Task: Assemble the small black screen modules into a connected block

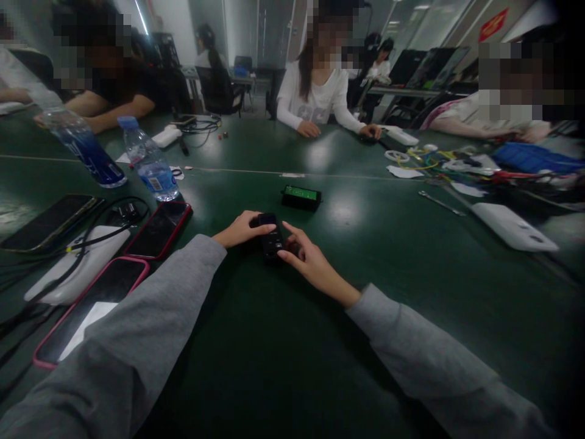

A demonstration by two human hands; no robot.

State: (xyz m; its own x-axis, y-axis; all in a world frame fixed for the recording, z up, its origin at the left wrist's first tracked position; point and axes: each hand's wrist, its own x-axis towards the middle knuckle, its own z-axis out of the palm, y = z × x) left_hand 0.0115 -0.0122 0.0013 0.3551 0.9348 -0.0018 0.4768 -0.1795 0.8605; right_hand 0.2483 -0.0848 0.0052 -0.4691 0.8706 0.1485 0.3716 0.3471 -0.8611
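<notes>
A small black device (272,242) with a dark screen at its top end stands out near the middle of the green table (256,347). My left hand (244,230) grips it from the left, the thumb lying across its upper face. At its lower right edge is my right hand (308,259), fingers apart and curved, the thumb at the device's side. Just beyond both hands lies a black box with a green panel (300,196), touched by neither hand.
Left are two bottles (153,171) (86,146), phones (159,228) (94,305), a white power bank (80,262) and black cables. Right are a wrench (441,203), a white device (514,227) and tangled wires (429,160). Several people sit across the table.
</notes>
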